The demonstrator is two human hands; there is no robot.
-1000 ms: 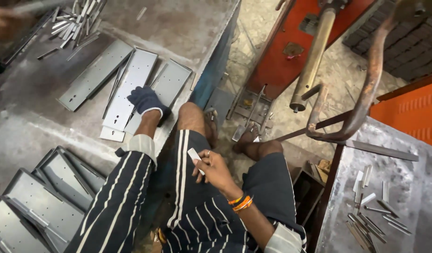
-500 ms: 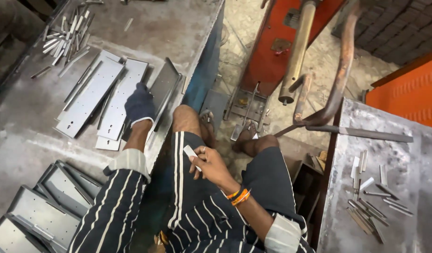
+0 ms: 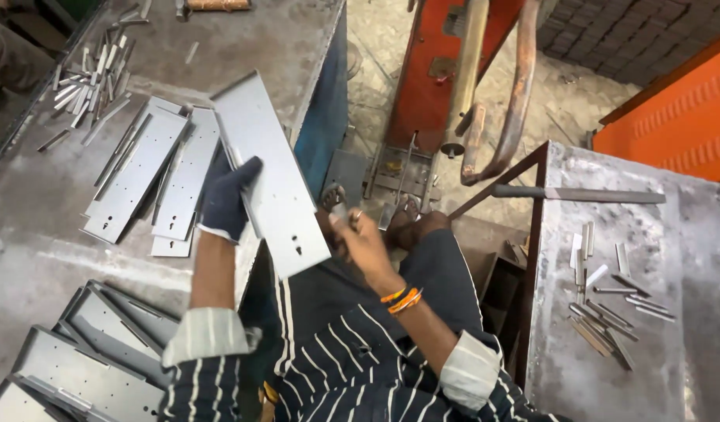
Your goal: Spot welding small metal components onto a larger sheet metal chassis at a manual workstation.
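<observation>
My left hand (image 3: 225, 197), in a dark blue glove, grips a long grey sheet-metal panel (image 3: 272, 172) with small holes and lifts it off the left bench, its near end over my lap. My right hand (image 3: 358, 236) is bare, with orange bangles at the wrist, and its fingers are closed on a small metal piece next to the panel's lower corner. More flat panels (image 3: 145, 176) of the same kind lie on the left bench (image 3: 32, 203) beside my gloved hand.
A stack of folded grey panels (image 3: 78, 359) sits at the lower left. Thin metal strips (image 3: 90, 78) lie at the bench's far left and more strips (image 3: 606, 301) on the right table (image 3: 688, 234). An orange machine with curved arms (image 3: 493, 94) stands ahead.
My left hand has taken hold of a panel from the bench and lifted it toward my lap. My right hand has moved up next to the panel.
</observation>
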